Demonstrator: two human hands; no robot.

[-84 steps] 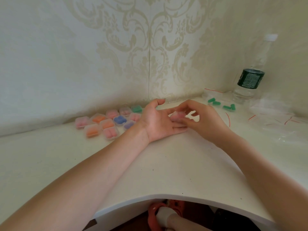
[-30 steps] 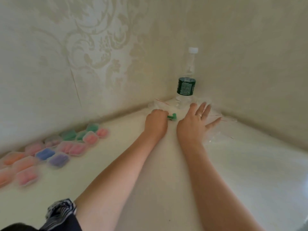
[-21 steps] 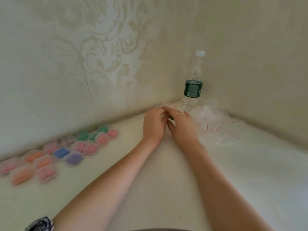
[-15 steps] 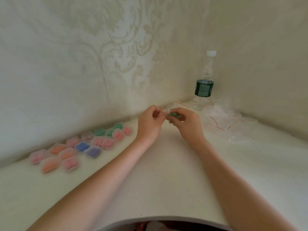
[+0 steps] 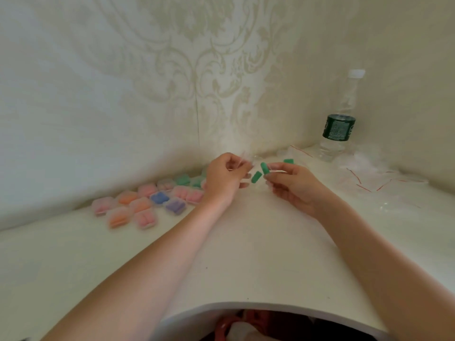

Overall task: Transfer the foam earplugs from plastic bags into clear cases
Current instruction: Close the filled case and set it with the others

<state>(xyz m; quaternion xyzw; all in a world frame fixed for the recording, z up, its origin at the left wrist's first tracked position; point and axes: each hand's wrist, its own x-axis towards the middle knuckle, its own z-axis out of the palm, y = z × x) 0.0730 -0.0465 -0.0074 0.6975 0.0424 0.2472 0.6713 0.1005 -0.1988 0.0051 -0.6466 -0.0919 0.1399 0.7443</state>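
Both hands are raised just above the white table (image 5: 246,242), close together near its far corner. The left hand (image 5: 222,180) has its fingers curled, pinching a thin, clear piece of plastic (image 5: 242,157); whether that is a bag or a case is blurred. The right hand (image 5: 293,187) pinches a stubby green foam earplug (image 5: 264,168) between thumb and fingertips. A second green earplug (image 5: 255,177) shows between the two hands, and a third (image 5: 288,161) lies on the table just behind the right hand.

Left of the hands, a cluster of small clear cases (image 5: 147,205) with rounded corners sits on the table, filled with pink, orange, blue, purple and green plugs. On the right, crinkled clear bags with red seal strips (image 5: 369,178) lie heaped beside a plastic water bottle (image 5: 338,126) with a dark green label. The table's smooth top has a curved cut-out front edge and meets pale walls (image 5: 123,82) papered in a scrolling pattern.
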